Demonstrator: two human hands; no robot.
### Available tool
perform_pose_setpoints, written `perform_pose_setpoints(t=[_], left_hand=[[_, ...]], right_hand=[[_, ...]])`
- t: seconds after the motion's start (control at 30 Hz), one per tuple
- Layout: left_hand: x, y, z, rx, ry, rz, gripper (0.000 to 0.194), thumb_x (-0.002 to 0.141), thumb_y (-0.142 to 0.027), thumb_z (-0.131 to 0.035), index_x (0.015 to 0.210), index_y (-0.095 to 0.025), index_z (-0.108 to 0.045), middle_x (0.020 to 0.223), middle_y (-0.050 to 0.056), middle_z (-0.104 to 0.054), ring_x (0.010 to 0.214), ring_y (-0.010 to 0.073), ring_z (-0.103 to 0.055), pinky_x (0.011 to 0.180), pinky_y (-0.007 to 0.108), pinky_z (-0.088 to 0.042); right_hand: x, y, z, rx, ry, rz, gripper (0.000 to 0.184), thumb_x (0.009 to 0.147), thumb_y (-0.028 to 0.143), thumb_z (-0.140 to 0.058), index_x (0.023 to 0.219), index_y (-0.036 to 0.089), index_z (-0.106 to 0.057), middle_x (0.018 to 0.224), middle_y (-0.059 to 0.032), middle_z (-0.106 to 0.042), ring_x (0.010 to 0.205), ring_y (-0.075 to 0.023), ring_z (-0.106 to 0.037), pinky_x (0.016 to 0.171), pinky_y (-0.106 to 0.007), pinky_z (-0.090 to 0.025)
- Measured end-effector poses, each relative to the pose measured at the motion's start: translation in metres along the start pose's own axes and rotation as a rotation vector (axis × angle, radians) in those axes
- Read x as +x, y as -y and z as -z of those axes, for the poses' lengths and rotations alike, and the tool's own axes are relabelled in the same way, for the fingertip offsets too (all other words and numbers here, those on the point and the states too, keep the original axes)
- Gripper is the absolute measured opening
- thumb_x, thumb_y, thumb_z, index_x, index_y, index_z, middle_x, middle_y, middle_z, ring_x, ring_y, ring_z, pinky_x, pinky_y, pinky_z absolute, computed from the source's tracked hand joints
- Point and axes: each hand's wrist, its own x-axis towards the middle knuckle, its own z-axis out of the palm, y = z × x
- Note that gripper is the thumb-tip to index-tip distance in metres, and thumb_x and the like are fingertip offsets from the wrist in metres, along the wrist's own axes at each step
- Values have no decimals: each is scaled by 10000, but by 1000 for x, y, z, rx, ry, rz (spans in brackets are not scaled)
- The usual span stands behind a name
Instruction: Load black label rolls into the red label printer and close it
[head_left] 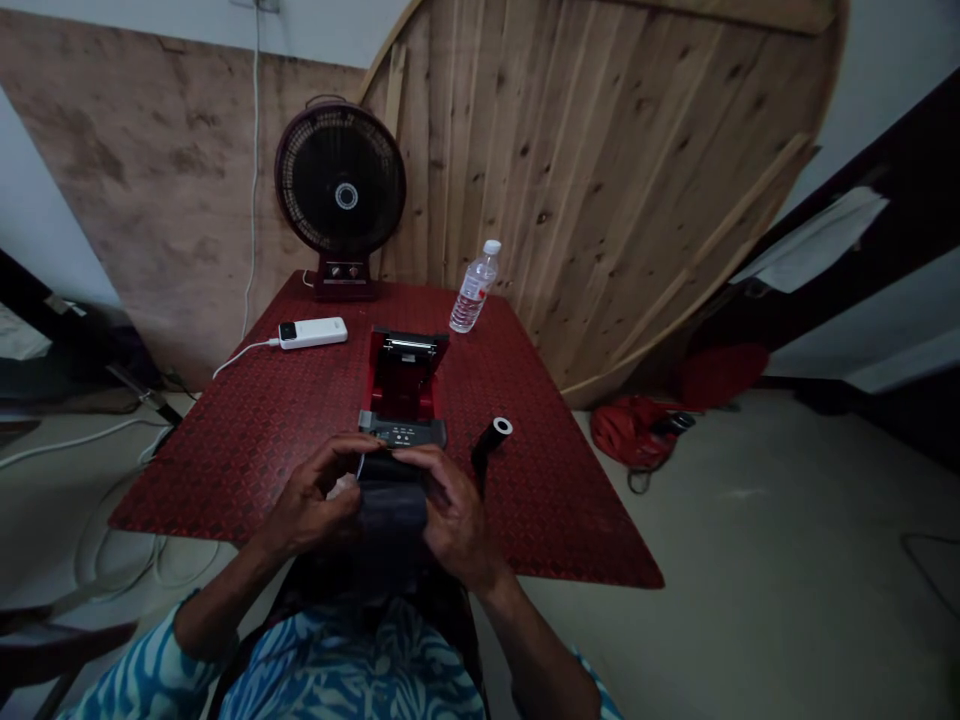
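Blue-and-white patterned shirt [352, 670] fills the bottom of my view; above it, my left hand [311, 495] and my right hand [450, 510] meet over the near edge of the desk [225, 470], a red diamond-patterned top; between them sits a dark piece [391, 510], too shaded to name for certain; my fingers [431, 470] curl closely around it from both sides, holding it rather than spread wide; it lies just in front of the grey button panel of a small receipt printer [403, 385], whose lid stands open over a red paper bay; a black roll [491, 440] with a white core lies just right of the printer, near my right hand; farther back are a white power bank [313, 332] with its cable, a clear water bottle [474, 288] and a dark desk fan [341, 190]; I'd judge this a preparing step at the open printer; the next move seems to call for freeing one hand to bring what I hold to the bay.
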Motion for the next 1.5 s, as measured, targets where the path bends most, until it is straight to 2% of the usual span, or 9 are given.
perform_pose_setpoints(t=[0.17, 0.33, 0.47, 0.8, 0.9, 1.0, 1.17, 1.27, 1.5], left_hand=[[2, -3, 2, 168, 14, 5, 250, 794, -160, -596, 1020, -234, -673, 1037, 65, -647, 986, 200, -603, 876, 295, -463], [1, -8, -5, 197, 7, -96, 218, 745, -182, -642, 948, -229, -706, 1007, 87, -664, 999, 224, -594, 883, 328, -465], [2, -17, -7, 230, 0, -45, 141, 738, -194, -642, 845, -231, -725, 924, 82, -684, 936, 224, -616, 861, 331, -482], [2, -32, 7, 374, 288, -2, 376, 777, -187, -604, 1133, -285, -676, 1103, 72, -681, 1027, 250, -620, 899, 324, -468], [22, -39, 16, 386, 220, 34, 361, 752, -210, -618, 1102, -267, -686, 1100, 74, -674, 1023, 262, -616, 872, 324, -476], [57, -42, 21, 507, 118, 3, 335, 695, -233, -649, 1024, -245, -713, 1023, 69, -686, 957, 270, -626, 831, 323, -479], [115, -21, 11, 886, 307, -144, 377, 684, -155, -582, 1043, -211, -683, 1016, 77, -683, 944, 258, -619, 856, 355, -449], [133, -7, 4, 1122, 413, -114, 354, 694, -129, -559, 1020, -190, -685, 1022, 88, -702, 965, 259, -622, 863, 363, -439], [148, -24, -6, 1431, 624, 13, 323, 711, -135, -541, 974, -231, -701, 967, 41, -731, 916, 225, -654, 742, 279, -454]], right_hand=[[0, 0, 3, -57, -4, 77, 259, 845, 196, -540, 1081, 270, -617, 1049, -48, -606, 1008, -181, -585, 890, -323, -467], [-4, -5, 3, 32, -49, 14, 208, 900, 268, -484, 1051, 267, -627, 1053, -53, -602, 1014, -182, -593, 875, -316, -480], [-9, -5, 3, 8, -49, 57, 192, 902, 252, -484, 1042, 259, -617, 1037, -60, -605, 999, -185, -599, 862, -328, -495], [-16, 2, 10, -144, 15, 180, 391, 865, 159, -536, 1233, 287, -494, 1147, -61, -611, 1110, -188, -571, 950, -356, -480], [-21, -3, 18, -104, -73, 104, 408, 871, 223, -543, 1269, 285, -475, 1219, -73, -567, 1107, -201, -576, 953, -367, -482], [-31, -16, 36, -86, -309, -11, 314, 896, 252, -502, 1208, 278, -528, 1178, -71, -569, 979, -183, -626, 898, -360, -508], [-56, -63, 69, -214, -564, -108, 220, 883, 299, -515, 1069, 233, -611, 1027, -73, -649, 891, -191, -649, 824, -364, -530], [-69, -90, 77, -234, -660, -219, 232, 868, 339, -524, 1027, 211, -634, 997, -76, -679, 858, -192, -659, 825, -376, -529], [-71, -97, 77, -133, -617, -294, 261, 853, 362, -525, 1006, 200, -660, 899, -66, -713, 797, -184, -674, 759, -342, -545]])
